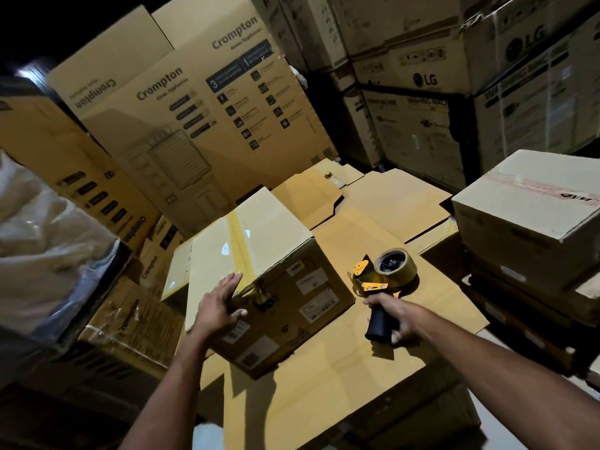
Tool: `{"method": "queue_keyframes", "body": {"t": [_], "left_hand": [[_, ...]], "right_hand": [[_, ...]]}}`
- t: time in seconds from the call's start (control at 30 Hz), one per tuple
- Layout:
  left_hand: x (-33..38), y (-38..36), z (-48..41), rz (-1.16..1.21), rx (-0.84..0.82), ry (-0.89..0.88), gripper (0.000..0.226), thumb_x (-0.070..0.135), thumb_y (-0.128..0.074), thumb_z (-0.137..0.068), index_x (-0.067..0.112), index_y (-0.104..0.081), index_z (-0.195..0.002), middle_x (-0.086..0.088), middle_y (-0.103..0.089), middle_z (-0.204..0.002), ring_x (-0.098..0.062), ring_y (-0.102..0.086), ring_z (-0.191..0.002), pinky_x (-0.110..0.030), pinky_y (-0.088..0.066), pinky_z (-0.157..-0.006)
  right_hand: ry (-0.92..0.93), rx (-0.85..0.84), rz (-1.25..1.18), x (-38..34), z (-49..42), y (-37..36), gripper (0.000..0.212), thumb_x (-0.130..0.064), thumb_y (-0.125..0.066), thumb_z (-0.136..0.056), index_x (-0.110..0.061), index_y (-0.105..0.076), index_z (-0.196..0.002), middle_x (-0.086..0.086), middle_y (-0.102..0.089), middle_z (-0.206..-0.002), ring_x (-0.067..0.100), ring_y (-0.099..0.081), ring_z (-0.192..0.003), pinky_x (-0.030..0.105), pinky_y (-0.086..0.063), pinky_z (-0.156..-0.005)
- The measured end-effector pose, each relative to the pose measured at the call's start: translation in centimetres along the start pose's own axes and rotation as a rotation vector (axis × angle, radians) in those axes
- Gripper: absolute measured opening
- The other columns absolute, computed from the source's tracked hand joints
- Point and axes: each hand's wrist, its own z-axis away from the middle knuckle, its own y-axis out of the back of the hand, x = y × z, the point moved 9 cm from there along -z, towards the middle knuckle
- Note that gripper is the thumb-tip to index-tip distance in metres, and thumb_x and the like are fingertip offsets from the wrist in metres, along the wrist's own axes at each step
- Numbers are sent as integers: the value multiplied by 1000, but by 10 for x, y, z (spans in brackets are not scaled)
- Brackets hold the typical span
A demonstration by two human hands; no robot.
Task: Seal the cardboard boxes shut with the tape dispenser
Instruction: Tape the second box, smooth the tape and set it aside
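On top of a layer of flattened cardboard sheets [357, 368], at the middle of the view, a closed cardboard box [259, 254] is sitting with one corner pointing toward the person. Its top flaps are lying shut, and a glossy yellow-brown tape strip [238, 241] is running along the centre seam and folding down over the near edge onto the side face, where its end is looking wrinkled. That side face is carrying several white printed labels [313, 297] and a barcode sticker.

The left hand [219, 306] is resting at the near top edge of the box, just left of the tape strip. Its fingers [232, 280] are lying straight and close together, flat on the top, while the thumb [240, 314] is reaching across the side face; nothing is being grasped.

The right hand [394, 315] is wrapping curled fingers tightly round the black handle [378, 324] of the tape dispenser [383, 280], which is sitting to the right of the box and apart from it. An orange-yellow metal frame is showing at the dispenser's head, with a brown tape roll [396, 263] mounted behind it. Whether the dispenser is touching the sheets below cannot be told.

Tall Crompton cartons [181, 118] are standing behind, LG boxes [422, 79] are stacking up at the back right, and another sealed box [532, 203] is sitting near the right edge.
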Motion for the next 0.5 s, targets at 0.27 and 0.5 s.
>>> {"method": "queue_keyframes", "body": {"t": [0.27, 0.5], "left_hand": [[4, -3, 4, -54, 25, 25, 108, 31, -87, -80, 40, -17, -162, 10, -16, -170, -16, -17, -156, -54, -23, -125], [4, 1, 7, 2, -11, -48, 101, 69, -50, -74, 33, -16, -162, 10, -15, -169, -13, -14, -156, -52, -16, -125]], "right_hand": [[819, 784, 1495, -101, 80, -49, 61, -73, -47, -96, -16, -61, -80, -1, -59, -70, 14, -58, -64, 27, -46, -57], [1900, 530, 1155, -115, 126, -181, 23, -33, -67, -96, -12, -58, -97, 6, -54, -88, 22, -48, -79, 35, -42, -73]]}}
